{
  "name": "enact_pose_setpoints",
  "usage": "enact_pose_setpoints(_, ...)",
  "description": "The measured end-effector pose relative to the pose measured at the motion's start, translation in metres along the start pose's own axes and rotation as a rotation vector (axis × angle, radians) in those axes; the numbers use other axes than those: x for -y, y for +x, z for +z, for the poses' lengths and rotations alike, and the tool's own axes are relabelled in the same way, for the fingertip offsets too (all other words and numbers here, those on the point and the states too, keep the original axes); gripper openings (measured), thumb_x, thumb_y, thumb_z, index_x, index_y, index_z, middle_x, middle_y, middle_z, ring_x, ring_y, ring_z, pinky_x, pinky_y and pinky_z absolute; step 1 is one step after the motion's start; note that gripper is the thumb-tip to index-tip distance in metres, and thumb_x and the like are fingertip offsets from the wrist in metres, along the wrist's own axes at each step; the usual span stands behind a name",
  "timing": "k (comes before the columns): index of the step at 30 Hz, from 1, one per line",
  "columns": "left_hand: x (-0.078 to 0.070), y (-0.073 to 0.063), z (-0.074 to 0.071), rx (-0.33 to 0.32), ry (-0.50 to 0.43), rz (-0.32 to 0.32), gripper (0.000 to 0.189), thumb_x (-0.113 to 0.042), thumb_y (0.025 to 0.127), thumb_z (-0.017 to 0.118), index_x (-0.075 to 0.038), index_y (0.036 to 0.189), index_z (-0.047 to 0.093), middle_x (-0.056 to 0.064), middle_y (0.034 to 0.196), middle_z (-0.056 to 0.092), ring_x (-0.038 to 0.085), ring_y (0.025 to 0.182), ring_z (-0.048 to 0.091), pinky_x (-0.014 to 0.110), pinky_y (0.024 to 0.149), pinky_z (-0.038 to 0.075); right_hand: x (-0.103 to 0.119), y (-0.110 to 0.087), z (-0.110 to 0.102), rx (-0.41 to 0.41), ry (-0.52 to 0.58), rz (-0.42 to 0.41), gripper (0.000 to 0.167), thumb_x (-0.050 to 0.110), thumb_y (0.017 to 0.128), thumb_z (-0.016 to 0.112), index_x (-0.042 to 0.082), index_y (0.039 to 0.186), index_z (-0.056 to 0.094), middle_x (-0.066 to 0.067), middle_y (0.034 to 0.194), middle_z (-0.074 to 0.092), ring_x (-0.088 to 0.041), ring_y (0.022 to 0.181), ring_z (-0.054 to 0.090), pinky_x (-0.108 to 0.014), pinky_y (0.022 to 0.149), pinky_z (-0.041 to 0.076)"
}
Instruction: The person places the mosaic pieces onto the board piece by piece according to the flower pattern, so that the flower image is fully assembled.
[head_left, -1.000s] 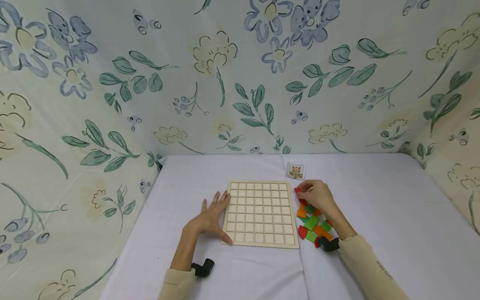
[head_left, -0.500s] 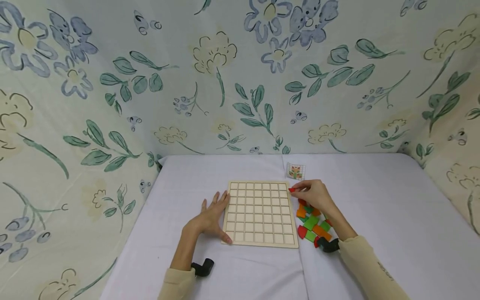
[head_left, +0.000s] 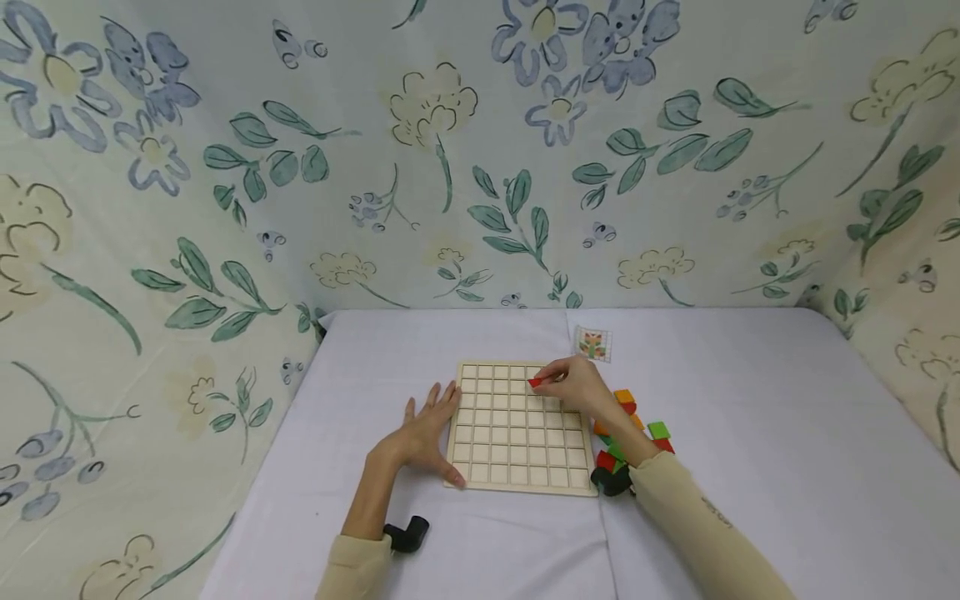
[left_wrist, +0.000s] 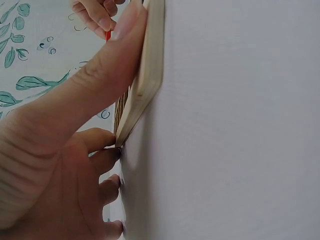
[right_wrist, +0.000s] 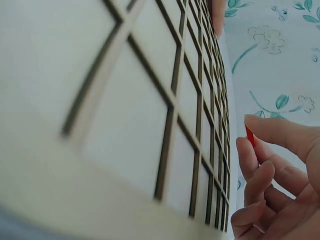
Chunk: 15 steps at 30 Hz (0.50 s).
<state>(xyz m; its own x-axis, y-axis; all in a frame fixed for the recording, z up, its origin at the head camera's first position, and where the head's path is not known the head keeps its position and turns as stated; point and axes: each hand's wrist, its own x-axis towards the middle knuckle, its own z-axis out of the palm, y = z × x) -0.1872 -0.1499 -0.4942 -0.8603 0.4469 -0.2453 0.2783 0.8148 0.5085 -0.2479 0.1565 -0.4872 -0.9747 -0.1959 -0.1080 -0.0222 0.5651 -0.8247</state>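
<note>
A light wooden grid board (head_left: 519, 435) with square cells lies on the table. My left hand (head_left: 417, 437) rests along its left side, fingers spread at the edge; in the left wrist view the thumb (left_wrist: 92, 82) lies over the board's near corner. With thumb and fingertips my right hand (head_left: 577, 387) pinches a small red piece (head_left: 535, 382) over the upper right part of the board. From the right wrist the red piece (right_wrist: 250, 136) shows as a thin sliver, held close over the grid.
Several red, orange and green pieces (head_left: 658, 430) lie right of the board, partly hidden under the right forearm. A small card with a fox-like pattern (head_left: 593, 343) lies behind them. White cloth covers the table (head_left: 787, 417); a floral curtain (head_left: 480, 167) hangs behind.
My right hand has moved left from beside the pieces to over the board, carrying the red piece. More loose pieces show behind the forearm. The left hand has stayed in place.
</note>
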Motion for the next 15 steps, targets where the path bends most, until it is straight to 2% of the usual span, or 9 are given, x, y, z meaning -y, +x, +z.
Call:
enact_pose_setpoints(9,0.001,0.001,0.001,-0.008,0.007,0.0,0.151,-0.045,0.053,0.102,-0.005,0.166,0.011,0.011,0.176,0.002,0.037,0.163,-0.005,0.07,0.126,-0.006,0.009,0.012,0.017,-0.002,-0.017,0.018,0.018,0.018,0.085,0.086,0.006,0.097,0.08,-0.006,0.089,0.077,-0.014,0.073,0.062,-0.025,0.063,0.049)
enact_pose_setpoints(15,0.001,0.002,0.0,-0.004,0.006,-0.006,0.151,-0.045,0.053,0.102,-0.006,0.166,0.011,0.01,0.176,0.002,0.036,0.163,-0.006,0.069,0.126,-0.007,0.007,0.017,0.024,-0.015,-0.039,0.008,0.018,0.016,0.085,0.085,0.006,0.099,0.079,-0.005,0.082,0.072,-0.015,0.071,0.059,-0.026,0.062,0.046)
